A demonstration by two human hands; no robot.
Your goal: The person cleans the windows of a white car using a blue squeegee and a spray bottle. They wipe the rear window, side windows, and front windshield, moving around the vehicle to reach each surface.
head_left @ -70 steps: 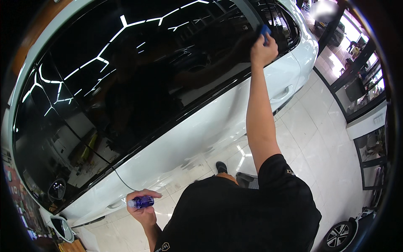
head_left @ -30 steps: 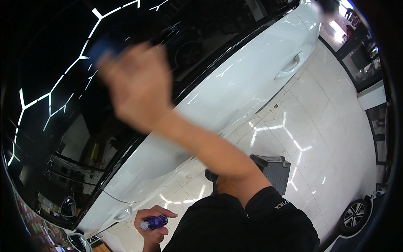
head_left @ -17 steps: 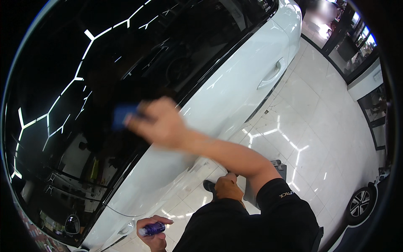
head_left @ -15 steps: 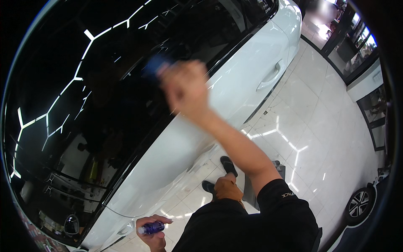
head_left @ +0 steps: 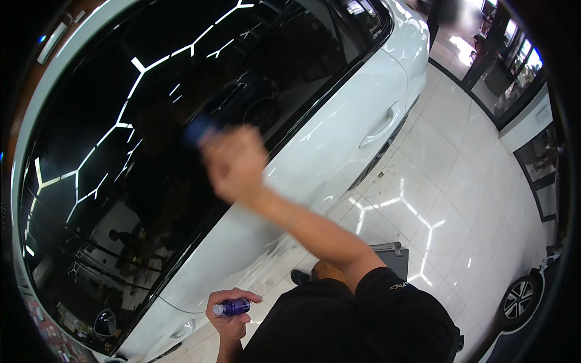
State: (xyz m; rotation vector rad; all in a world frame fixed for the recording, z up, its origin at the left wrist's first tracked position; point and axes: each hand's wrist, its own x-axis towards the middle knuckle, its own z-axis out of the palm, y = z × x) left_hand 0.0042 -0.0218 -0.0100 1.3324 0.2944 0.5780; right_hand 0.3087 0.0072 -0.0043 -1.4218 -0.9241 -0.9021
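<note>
My right hand point(head_left: 237, 162) reaches across the dark side window point(head_left: 175, 199) of a white car. Its fingers are curled round a small blue pad point(head_left: 197, 130) at the glass. Motion smears the hand and the pad, so the pad's exact shape is unclear. Low in the view, beside the white door point(head_left: 212, 260), my left hand point(head_left: 229, 327) grips a small purple bottle point(head_left: 235, 307) with a pale cap, lying nearly level across the fingers.
A door handle point(head_left: 380, 127) juts from the white panel on the right, and a side mirror point(head_left: 105, 323) shows lower left. A grey platform point(head_left: 390, 259) stands behind my right arm on the tiled floor point(head_left: 460, 199). Another car's wheel point(head_left: 519, 300) is at lower right.
My right hand has moved down and left across the glass with the blue pad. The left hand and bottle have shifted slightly up and right. The whole view has shifted a little.
</note>
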